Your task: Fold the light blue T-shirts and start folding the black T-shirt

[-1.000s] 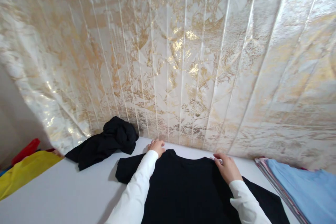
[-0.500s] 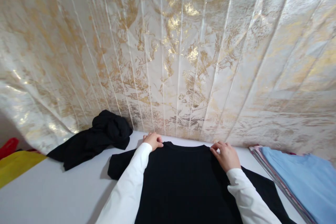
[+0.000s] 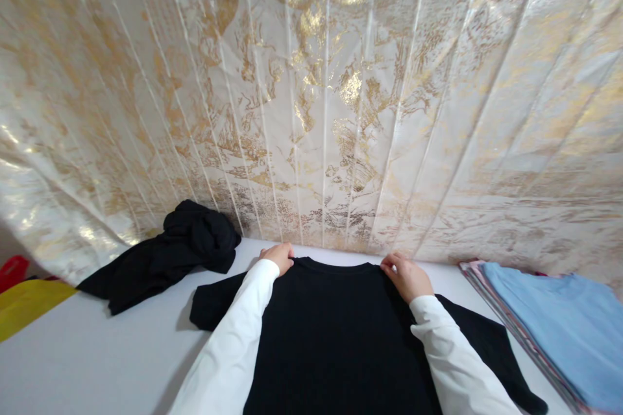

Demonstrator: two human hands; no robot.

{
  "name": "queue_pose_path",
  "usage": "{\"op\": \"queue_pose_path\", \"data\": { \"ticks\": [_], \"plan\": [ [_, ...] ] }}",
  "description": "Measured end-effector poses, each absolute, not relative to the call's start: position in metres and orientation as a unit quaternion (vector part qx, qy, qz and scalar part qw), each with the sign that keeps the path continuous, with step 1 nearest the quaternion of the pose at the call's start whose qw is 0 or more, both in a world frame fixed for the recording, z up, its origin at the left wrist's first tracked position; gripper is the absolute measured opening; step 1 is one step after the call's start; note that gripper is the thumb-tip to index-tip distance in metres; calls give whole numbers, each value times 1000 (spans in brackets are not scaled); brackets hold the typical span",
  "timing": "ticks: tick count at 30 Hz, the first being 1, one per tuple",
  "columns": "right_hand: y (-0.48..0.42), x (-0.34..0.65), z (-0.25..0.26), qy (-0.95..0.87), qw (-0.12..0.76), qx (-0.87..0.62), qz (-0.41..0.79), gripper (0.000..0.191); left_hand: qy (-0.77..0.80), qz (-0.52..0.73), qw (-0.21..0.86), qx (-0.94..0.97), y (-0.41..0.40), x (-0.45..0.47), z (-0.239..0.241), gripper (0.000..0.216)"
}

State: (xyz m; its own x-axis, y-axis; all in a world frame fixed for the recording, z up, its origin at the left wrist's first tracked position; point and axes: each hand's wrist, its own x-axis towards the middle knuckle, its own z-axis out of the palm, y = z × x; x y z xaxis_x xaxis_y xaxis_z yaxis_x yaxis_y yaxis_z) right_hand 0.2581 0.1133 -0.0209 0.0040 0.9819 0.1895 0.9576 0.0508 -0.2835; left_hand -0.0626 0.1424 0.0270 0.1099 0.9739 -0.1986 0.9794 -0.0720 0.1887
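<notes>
The shirt point(image 3: 335, 331) lies flat on the table point(image 3: 97, 350) at 6 o'clock, its collar toward the gold backdrop point(image 3: 341, 110) at 12. The left hand point(image 3: 278, 255) and right hand point(image 3: 406, 275) each curl their fingers onto a shoulder edge beside the collar, seemingly pinching the cloth, which holds the top edge taut and straight. A crumpled black heap point(image 3: 160, 259) lies at 10 o'clock, and a blue-topped stack point(image 3: 549, 324) at 3.

left hand point(image 3: 278, 255): grips black T-shirt point(image 3: 335, 331) at left shoulder | right hand point(image 3: 406, 275): grips right shoulder | black T-shirt: flat on white table point(image 3: 97, 363)
</notes>
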Motion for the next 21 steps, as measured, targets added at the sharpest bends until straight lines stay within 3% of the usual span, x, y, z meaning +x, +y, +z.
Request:
{"op": "queue_pose_path", "data": {
  "ticks": [10, 16, 21],
  "plan": [
    [96, 344, -9, -665, 136, -718, 156, 8, 679, -4, 141, 720, 142, -59, 28, 26],
    [94, 355, -10, -640, 147, -732, 179, 4, 698, 4, 61, 713, 134, -42, 36, 28],
    [95, 349, -7, -638, 152, -728, 198, 9, 594, 41, 5, 803, 120, 24, 40, 27]
  ]
}}
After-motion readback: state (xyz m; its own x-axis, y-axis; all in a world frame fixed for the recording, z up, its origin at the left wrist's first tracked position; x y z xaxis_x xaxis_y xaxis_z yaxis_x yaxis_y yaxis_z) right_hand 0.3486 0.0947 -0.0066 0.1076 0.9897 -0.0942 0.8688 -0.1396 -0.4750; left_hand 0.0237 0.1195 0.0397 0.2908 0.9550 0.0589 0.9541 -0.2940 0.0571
